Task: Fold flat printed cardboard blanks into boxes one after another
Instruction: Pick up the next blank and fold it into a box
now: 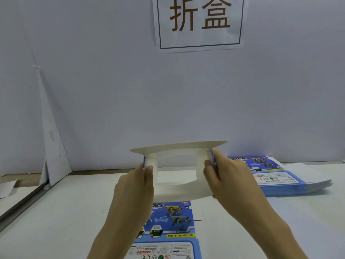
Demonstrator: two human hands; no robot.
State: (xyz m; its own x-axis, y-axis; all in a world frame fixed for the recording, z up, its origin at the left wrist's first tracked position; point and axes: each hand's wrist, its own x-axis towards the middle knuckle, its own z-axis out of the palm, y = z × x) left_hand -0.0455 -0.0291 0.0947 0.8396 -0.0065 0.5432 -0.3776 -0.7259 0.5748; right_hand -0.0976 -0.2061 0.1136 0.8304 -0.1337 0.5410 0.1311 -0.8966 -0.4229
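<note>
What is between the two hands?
The white side of a cardboard blank spans the gap, gripped by the left hand and right hand at its ends; a cut-out in its middle shows the table behind. Head view.

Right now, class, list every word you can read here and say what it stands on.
"折盒": paper sign.
"FUNNY MOVING DOG": flat blank on the table.
"WARNING", upside down: same blank.
Fine print there and on the stack of blanks: too small.

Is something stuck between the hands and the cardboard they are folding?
Nothing visible is. The left hand and right hand each pinch one side of the cardboard blank directly, holding it above a flat printed blank on the table.
</note>
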